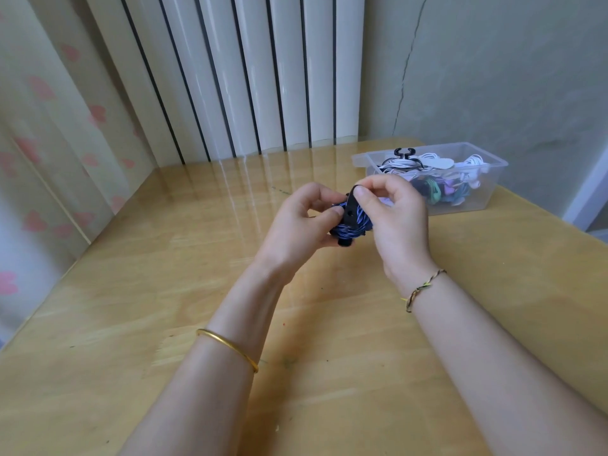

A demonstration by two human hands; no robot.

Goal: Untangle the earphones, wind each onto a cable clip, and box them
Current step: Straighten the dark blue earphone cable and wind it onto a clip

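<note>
Tabletop: pale wood, glossy, streaked with reflections, a few small specks on it. Behind it stand white ribbed vertical panels with dark gaps between them. A cream curtain printed with pink hearts hangs at the left. A grey-green wall with a long crack is at the right.

Box: clear plastic, rectangular, at the table's far right edge. It holds wound white earphones, green and purple coils, and a black forked clip standing up at its near-left corner.

Cable clip: flat, black, with a small hole in it, held above the table's middle and tilted. A blue-and-black earphone cable is wrapped round it in a thick bundle.

Left hand: fingers curled under the bundle, thumb pressing its side; smooth gold bangle on the forearm.

Right hand: thumb and forefinger pinch the clip's upper end, other fingers curled; braided thread bracelet at the wrist.
</note>
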